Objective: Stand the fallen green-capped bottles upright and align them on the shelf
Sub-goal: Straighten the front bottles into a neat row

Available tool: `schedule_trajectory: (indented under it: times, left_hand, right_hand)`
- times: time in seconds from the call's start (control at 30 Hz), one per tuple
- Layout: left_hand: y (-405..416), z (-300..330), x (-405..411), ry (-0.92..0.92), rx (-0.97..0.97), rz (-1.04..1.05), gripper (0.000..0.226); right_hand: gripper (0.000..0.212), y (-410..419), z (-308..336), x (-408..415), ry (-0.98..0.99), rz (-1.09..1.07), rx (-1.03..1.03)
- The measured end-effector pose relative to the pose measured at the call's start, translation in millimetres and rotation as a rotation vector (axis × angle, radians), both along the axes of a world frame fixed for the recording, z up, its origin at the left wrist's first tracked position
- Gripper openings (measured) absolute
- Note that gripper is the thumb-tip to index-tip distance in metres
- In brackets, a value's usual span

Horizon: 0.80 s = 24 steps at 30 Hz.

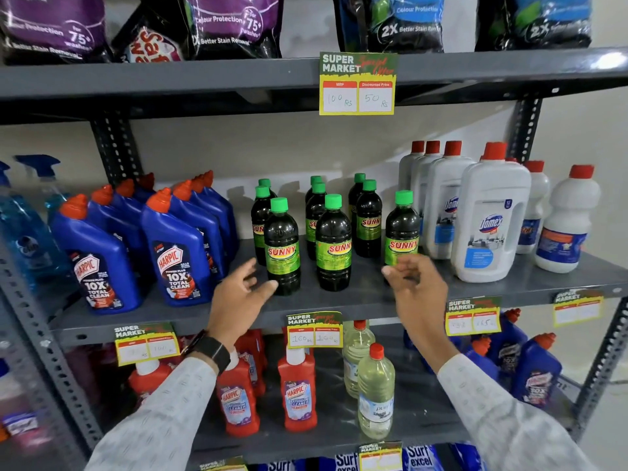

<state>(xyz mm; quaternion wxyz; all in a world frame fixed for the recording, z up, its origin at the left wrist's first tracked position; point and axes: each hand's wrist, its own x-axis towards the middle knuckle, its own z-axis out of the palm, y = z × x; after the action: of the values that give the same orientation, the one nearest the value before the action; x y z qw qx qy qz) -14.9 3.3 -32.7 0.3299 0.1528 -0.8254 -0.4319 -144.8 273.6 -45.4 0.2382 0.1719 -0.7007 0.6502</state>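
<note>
Left of centre on the middle shelf (pixel 356 300), blue Harpic bottles (pixel 176 246) read "10X Total Clean". Left hand (pixel 239 297) hovers open, fingers spread, empty, thumb just beside the front-left Sunny bottle (pixel 282 246). All the green-capped Sunny bottles appear upright in rows. Right hand (pixel 416 287), loosely curled and empty, sits before the rightmost Sunny bottle (pixel 402 229), which looks offset; best nudge it low, labels forward. White Domex jug (pixel 489 215) far right.
</note>
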Motion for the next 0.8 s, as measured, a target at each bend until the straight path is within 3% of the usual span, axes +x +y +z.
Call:
schedule_trajectory:
  times: [0.13, 0.23, 0.5, 0.8]
  left_hand:
    - [1.1, 9.8, -18.0, -0.079, 0.124, -0.166, 0.1]
    - [-1.1, 10.0, -31.2, -0.065, 0.096, -0.131, 0.097]
    - [-7.9, 9.7, -27.0, -0.015, 0.108, -0.126, 0.081]
    - [-25.0, 5.2, -14.5, 0.01, 0.07, -0.143, 0.078]
  right_hand:
    - [0.076, -37.5, 13.9, -5.0, -0.12, 0.205, 0.352]
    - [0.097, -57.9, 19.0, -18.3, -0.185, 0.247, 0.434]
    - [0.074, -70.9, 17.9, -21.9, -0.155, 0.199, 0.419]
    - [0.068, -70.3, 18.7, -11.8, -0.115, 0.277, 0.433]
